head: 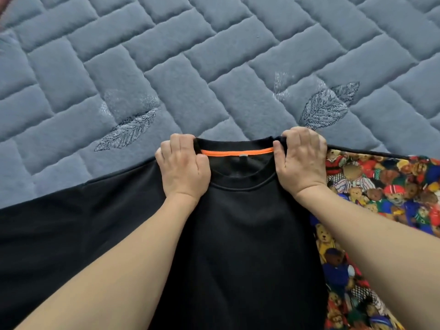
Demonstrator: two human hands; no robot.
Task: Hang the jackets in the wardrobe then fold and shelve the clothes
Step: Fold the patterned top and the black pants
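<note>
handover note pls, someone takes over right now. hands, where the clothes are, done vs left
Left hand: grips the black shirt at the collar's left side, fingers curled over the edge.
Right hand: grips the collar's right side the same way.
The black shirt lies front up on the grey quilted bedcover, collar away from the person, orange collar tape showing. Its left sleeve is spread out flat. A teddy bear print fabric lies at its right side; whether it is part of the shirt or a separate item is unclear.
Done: shirt laid out.
Left: fold it and shelve it. Wardrobe, jackets and shelf are out of view, so their status is unknown.
</note>
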